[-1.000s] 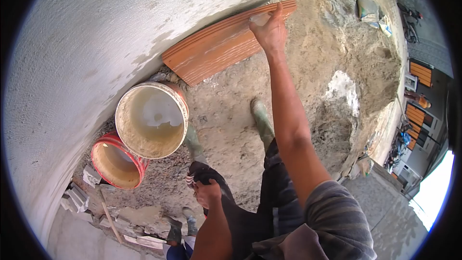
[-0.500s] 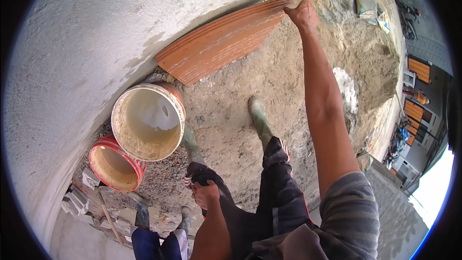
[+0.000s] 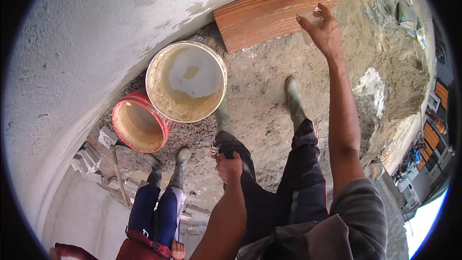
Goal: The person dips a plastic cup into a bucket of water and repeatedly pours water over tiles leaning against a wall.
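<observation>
My right hand (image 3: 323, 31) is raised at the end of an outstretched arm. Its thumb and fingers curl round a clear plastic cup (image 3: 312, 18), partly covered by the hand. Behind the cup, a terracotta-coloured stack of ridged panels (image 3: 269, 17) rests on the ground along the wall's foot. My left hand (image 3: 230, 166) is at my left knee, its fingers curled over the black trouser leg (image 3: 236, 144); the fingertips are partly hidden. Ahead of that knee stands a large pale bucket (image 3: 159, 84) holding cloudy water. Beside it is a red bucket (image 3: 161, 139) with greyish liquid.
A rough plastered wall (image 3: 96, 43) rises along the left. Another person in blue trousers (image 3: 166, 207) and boots stands at lower left. Near them lie broken blocks (image 3: 87, 158) and a wooden handle (image 3: 119, 175). Sandy ground (image 3: 264, 62) and a sand heap (image 3: 399, 77) spread right.
The view has shifted, bringing more of the other person in. My right hand has moved off the panel stack's far end and now shows the clear cup. My left hand stays at the knee.
</observation>
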The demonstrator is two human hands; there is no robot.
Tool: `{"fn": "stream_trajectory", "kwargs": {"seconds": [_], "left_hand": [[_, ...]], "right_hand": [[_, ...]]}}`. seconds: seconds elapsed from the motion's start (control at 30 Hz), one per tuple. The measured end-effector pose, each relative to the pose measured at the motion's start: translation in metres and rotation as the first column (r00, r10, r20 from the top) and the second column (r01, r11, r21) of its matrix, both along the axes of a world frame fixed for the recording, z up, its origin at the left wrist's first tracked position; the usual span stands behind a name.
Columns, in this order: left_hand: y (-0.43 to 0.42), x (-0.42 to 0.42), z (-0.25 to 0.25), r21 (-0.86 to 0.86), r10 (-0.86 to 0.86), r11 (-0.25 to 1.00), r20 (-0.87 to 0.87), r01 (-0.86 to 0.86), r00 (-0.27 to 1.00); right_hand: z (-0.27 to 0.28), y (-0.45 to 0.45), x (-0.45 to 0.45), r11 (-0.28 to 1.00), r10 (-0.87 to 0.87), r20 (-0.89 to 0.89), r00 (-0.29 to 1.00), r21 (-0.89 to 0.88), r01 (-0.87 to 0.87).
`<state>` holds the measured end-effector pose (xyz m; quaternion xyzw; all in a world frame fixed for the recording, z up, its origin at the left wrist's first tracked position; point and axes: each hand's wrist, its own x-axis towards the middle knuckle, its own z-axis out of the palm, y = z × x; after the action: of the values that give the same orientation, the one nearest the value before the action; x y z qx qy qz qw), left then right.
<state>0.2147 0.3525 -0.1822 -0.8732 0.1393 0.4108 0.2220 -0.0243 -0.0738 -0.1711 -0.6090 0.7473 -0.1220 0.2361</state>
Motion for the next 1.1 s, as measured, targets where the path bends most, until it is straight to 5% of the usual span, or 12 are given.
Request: {"fn": "stream_trajectory", "kwargs": {"seconds": [0.1, 0.17, 0.23, 0.3, 0.43, 0.5, 0.57, 0.63, 0.77, 0.87, 0.97, 1.1], "left_hand": [[0.001, 0.009, 0.006, 0.009, 0.021, 1.000, -0.043, -0.021, 0.999], [0.022, 0.010, -0.005, -0.023, 0.020, 1.000, -0.020, -0.021, 1.000], [0.018, 0.015, 0.005, -0.005, 0.062, 0.998, -0.028, -0.062, 0.998], [0.008, 0.016, 0.010, 0.011, 0.097, 0.995, -0.066, -0.097, 0.993], [0.011, 0.028, 0.014, 0.029, 0.134, 0.991, -0.095, -0.131, 0.986], [0.034, 0.031, 0.000, -0.003, 0.081, 0.997, -0.068, -0.082, 0.994], [0.032, 0.038, 0.003, 0.013, 0.112, 0.994, -0.103, -0.111, 0.988], [0.030, 0.043, 0.008, 0.022, 0.130, 0.992, -0.118, -0.128, 0.985], [0.027, 0.044, 0.008, 0.035, 0.110, 0.994, -0.116, -0.107, 0.987], [0.028, 0.041, 0.007, 0.017, 0.079, 0.997, -0.101, -0.078, 0.992], [0.023, 0.036, 0.009, -0.013, 0.085, 0.996, -0.097, -0.087, 0.992], [0.006, 0.025, 0.018, -0.003, 0.042, 0.999, -0.083, -0.042, 0.996]], "right_hand": [[0.002, 0.068, 0.124, 0.960, 0.196, 0.271, 0.942, 0.140, -0.240], [-0.022, 0.095, 0.193, 0.894, 0.366, 0.349, 0.863, 0.125, -0.430], [-0.055, 0.101, 0.251, 0.756, 0.492, 0.338, 0.802, 0.290, -0.587], [-0.126, 0.116, 0.291, 0.701, 0.680, 0.149, 0.718, 0.153, -0.696], [-0.193, 0.131, 0.318, 0.472, 0.879, -0.282, 0.384, 0.409, -0.781], [-0.209, 0.144, 0.320, 0.482, 0.874, -0.309, 0.374, 0.459, -0.746], [-0.233, 0.160, 0.318, 0.580, 0.811, -0.254, 0.526, 0.464, -0.669], [-0.272, 0.173, 0.315, 0.575, 0.784, -0.134, 0.606, 0.523, -0.629], [-0.254, 0.158, 0.302, 0.594, 0.564, 0.257, 0.785, 0.534, -0.602], [-0.225, 0.149, 0.296, 0.698, 0.593, 0.514, 0.620, 0.055, -0.714], [-0.142, 0.128, 0.291, 0.749, 0.447, 0.597, 0.666, 0.157, -0.644], [-0.110, 0.111, 0.257, 0.882, 0.361, 0.717, 0.596, -0.056, -0.467]]}}
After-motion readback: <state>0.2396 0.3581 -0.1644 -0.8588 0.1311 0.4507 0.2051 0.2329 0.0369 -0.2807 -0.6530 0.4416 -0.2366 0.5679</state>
